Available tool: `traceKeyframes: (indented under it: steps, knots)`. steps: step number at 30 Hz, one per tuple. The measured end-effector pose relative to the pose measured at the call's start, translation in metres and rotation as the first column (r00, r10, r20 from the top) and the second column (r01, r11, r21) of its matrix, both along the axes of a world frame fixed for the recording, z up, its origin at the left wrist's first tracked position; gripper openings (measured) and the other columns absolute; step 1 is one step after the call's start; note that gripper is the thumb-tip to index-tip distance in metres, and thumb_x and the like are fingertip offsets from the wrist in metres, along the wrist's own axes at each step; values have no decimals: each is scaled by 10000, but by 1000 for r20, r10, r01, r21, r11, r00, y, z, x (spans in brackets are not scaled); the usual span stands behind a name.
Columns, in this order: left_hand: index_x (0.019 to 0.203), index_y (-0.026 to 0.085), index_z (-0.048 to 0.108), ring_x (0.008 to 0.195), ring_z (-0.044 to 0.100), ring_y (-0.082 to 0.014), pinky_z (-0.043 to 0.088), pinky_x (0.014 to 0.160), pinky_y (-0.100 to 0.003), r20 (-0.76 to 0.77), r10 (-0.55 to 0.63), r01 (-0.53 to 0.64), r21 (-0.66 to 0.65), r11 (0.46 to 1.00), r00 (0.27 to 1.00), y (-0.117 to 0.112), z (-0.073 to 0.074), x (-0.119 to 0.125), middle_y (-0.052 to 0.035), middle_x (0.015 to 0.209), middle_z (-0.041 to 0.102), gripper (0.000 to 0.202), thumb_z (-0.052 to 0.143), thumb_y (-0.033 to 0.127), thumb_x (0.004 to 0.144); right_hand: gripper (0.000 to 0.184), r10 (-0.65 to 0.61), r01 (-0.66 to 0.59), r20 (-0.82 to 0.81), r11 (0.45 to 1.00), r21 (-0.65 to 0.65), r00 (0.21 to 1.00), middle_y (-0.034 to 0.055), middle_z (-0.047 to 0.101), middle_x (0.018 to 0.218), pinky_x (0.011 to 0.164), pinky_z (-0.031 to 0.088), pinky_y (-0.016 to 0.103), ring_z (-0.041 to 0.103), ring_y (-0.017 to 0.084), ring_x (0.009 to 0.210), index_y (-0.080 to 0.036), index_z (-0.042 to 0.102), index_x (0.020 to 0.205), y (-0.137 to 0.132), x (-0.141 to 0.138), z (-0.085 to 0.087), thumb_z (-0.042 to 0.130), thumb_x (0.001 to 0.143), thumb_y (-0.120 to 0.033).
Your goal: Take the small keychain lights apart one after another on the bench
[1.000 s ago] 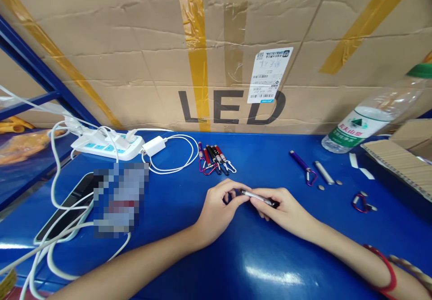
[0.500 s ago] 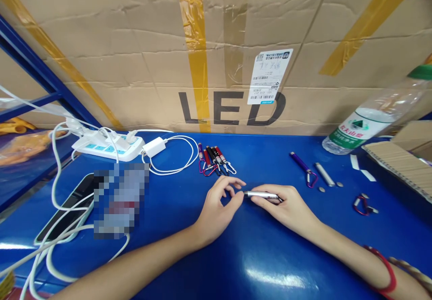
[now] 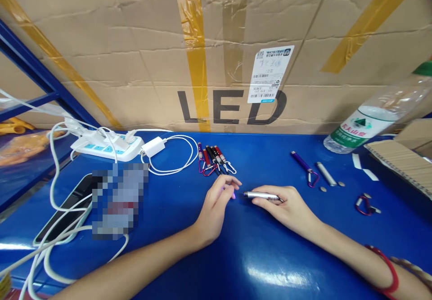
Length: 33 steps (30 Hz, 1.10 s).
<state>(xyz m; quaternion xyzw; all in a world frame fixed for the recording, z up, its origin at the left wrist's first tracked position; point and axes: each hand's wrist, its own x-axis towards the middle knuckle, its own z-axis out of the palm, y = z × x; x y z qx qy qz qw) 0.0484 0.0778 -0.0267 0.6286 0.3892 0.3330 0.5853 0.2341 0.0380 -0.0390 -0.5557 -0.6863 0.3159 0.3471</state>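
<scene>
My right hand (image 3: pixel 281 199) is closed round a slim silver mini flashlight (image 3: pixel 261 195), which lies level with its dark tip to the left. Violet light falls on the fingers of my left hand (image 3: pixel 216 205), which is loosely curled a short gap from that tip and holds nothing. Behind the left hand lies a row of several small keychain flashlights (image 3: pixel 216 155) in purple, red and black, with carabiner clips. To the right are a purple keychain flashlight (image 3: pixel 301 161), a bare silver tube (image 3: pixel 326 174), button cells (image 3: pixel 323 189) and a red carabiner (image 3: pixel 362 204) with small parts.
A large cardboard box (image 3: pixel 141 66) marked LED stands along the back of the blue table (image 3: pixel 256 255). At left are a white power strip (image 3: pixel 131 151), looping cables, a phone (image 3: pixel 64 214) and a blurred item. A water bottle (image 3: pixel 361 127) and cardboard (image 3: pixel 401 165) are at right.
Violet light now shows at the flashlight's tip and on my left fingers. My left thumb has drawn back from the tip, leaving a gap. The right hand stays in place.
</scene>
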Motion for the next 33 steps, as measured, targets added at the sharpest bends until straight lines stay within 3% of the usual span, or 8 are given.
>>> traceKeyframes:
  steps: [4,12,20,27,33]
  knots:
    - [788,123,503,876,475,-101,357,777,-196,-8,18,-18,5,1000,1000,0,-1,1,-36,940,522,286,350,360,835,216,16,-15,-37,1000,20,999,-12,654,779,560,414,186,581,112,629,-201,691,867,-1,-2,2,557,837,-368]
    - [729,114,477,881,471,-99,346,761,-185,-6,15,-15,38,999,1000,1,-3,1,-46,932,519,315,326,371,830,258,-13,12,12,998,58,1000,-20,549,550,409,263,199,351,76,429,-179,706,795,-6,-8,1,572,824,-397]
    - [766,115,488,867,487,-92,347,762,-184,-23,23,-22,48,999,999,1,-3,3,-47,934,529,304,313,346,859,201,33,-31,-12,993,118,999,-26,582,607,428,295,179,421,71,466,-183,692,793,-10,-12,4,591,831,-353]
    - [800,118,508,889,483,-90,341,767,-174,-19,29,-29,23,999,999,1,-4,3,-35,928,523,283,323,324,858,237,-44,42,35,996,77,998,-15,576,585,418,272,201,372,80,443,-198,711,794,-7,-5,-4,644,775,-424]
    - [953,143,557,813,473,-75,338,746,-168,-12,42,-42,-16,999,999,1,-3,3,-20,892,519,306,331,328,862,209,-36,35,8,993,111,999,-18,609,617,423,302,196,413,80,444,-200,709,788,-5,-2,-4,626,804,-392]
